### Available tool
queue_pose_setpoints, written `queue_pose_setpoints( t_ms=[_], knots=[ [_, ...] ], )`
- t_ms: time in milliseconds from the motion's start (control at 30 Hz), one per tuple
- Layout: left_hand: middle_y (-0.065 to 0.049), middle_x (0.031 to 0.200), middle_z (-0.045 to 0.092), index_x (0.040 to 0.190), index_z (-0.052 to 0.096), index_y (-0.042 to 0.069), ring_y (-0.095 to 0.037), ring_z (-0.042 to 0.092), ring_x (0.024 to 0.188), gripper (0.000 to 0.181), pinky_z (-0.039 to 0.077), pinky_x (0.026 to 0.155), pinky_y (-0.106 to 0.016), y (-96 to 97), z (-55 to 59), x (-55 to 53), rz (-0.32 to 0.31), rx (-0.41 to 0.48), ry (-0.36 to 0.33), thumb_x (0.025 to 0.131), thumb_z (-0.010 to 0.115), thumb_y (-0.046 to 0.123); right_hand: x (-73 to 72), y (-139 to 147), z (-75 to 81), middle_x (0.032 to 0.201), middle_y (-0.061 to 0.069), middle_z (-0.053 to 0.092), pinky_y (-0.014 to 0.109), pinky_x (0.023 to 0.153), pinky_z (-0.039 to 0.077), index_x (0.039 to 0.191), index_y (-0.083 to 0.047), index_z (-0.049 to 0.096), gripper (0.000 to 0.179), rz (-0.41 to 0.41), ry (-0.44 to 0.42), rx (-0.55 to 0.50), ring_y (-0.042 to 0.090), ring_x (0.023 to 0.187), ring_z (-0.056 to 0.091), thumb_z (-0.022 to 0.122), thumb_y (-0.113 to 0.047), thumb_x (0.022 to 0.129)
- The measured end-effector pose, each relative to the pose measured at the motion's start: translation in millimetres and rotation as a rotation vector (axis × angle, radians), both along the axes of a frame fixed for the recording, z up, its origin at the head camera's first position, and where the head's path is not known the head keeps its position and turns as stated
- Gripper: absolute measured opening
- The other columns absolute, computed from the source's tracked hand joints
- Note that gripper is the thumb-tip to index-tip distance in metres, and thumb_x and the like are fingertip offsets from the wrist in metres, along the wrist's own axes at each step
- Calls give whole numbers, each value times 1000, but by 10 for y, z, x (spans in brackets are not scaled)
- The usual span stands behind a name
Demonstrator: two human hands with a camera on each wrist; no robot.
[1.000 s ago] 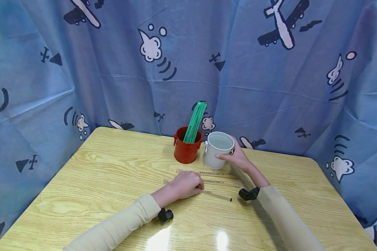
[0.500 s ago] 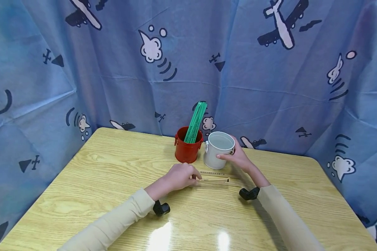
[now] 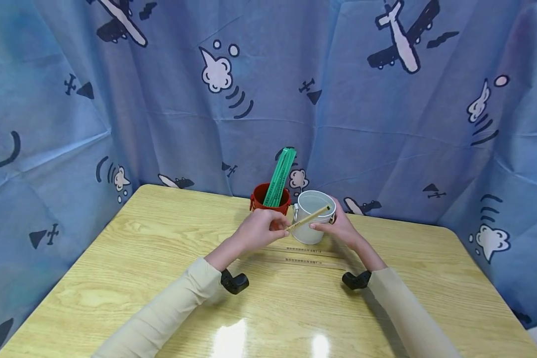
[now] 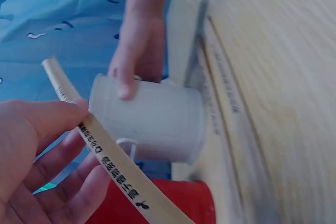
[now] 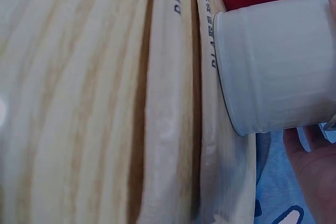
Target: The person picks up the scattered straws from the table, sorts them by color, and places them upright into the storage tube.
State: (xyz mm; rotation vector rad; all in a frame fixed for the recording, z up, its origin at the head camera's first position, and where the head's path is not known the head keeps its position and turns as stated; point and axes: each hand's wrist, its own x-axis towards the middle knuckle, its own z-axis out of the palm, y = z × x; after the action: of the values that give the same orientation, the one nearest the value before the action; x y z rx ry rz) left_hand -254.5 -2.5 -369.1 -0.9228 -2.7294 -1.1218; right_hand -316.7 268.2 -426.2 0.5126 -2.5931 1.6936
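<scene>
My left hand (image 3: 258, 231) pinches a long, thin beige paper-wrapped stick (image 3: 308, 220) with printed black characters. It slants up to the right, its dark-tipped end in front of the white bucket's rim in the head view. My right hand (image 3: 342, 231) grips the white bucket (image 3: 303, 235) at its right side, thumb on the front. That bucket stands upright on the table. Just left of it, partly behind my left hand, is a red bucket (image 3: 284, 209) holding several green wrapped sticks (image 3: 279, 180). Whether the beige wrapper contains chopsticks is not visible.
Two more beige wrapped sticks, a rear one (image 3: 326, 252) and a front one (image 3: 313, 262), lie side by side on the wooden table (image 3: 170, 238), in front of the buckets. A blue patterned curtain (image 3: 268, 89) hangs behind the table.
My left hand has picked the front stick up off the table and carried it up and away from me toward the white bucket. My right hand keeps its grip on that bucket.
</scene>
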Motion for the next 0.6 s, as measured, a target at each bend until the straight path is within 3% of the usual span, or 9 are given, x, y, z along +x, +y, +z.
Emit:
queue_pose_setpoints(
  t_ms=[367,600],
  knots=[
    [-1,80,66,104,71,11,-8,55,65,17,42,58,-17,186,149,-141,70,199,-4,88,70,17,2,9,-19,144,20,37,57,111,28,151,-11,15,93,2,-1,11,35,133,37,75,-10,80],
    [-6,85,71,105,70,9,-11,63,69,20,51,63,-17,241,304,-251,122,342,11,88,70,18,-10,2,-40,144,20,36,55,110,29,150,-11,18,91,-1,17,-2,35,132,38,76,-9,80]
  ],
)
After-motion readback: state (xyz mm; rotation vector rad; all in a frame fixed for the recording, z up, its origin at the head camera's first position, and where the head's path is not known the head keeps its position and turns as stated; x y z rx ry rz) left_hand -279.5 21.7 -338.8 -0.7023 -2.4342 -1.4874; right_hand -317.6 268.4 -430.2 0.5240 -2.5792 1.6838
